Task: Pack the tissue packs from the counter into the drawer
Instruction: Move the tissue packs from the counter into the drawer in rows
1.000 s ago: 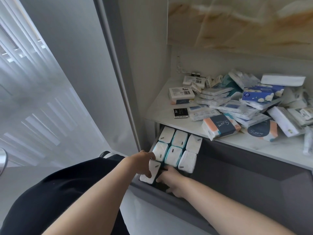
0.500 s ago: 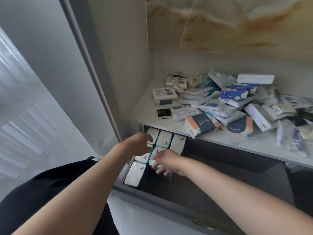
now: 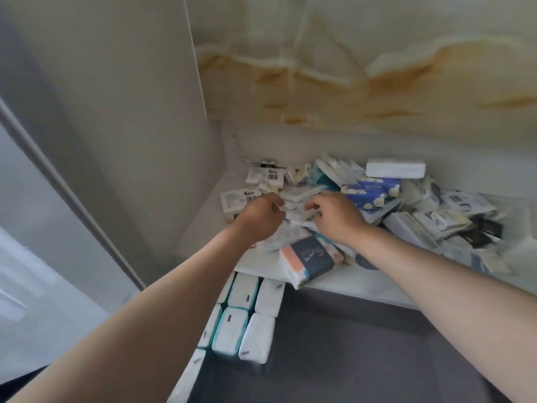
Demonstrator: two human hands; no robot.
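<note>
Tissue packs (image 3: 377,196) lie in a loose heap on the white counter (image 3: 203,228), spreading from its far left corner to the right. Both hands reach over the left part of the heap, a little apart. The left hand (image 3: 260,216) and the right hand (image 3: 337,219) curl their fingers down onto small white packs (image 3: 293,199) between them; through the blur it cannot be told whether either grips one. A navy-and-peach pack (image 3: 308,260) overhangs the counter's near edge. Below, the open grey drawer (image 3: 348,359) holds upright packs (image 3: 232,330) in rows at its left side.
</note>
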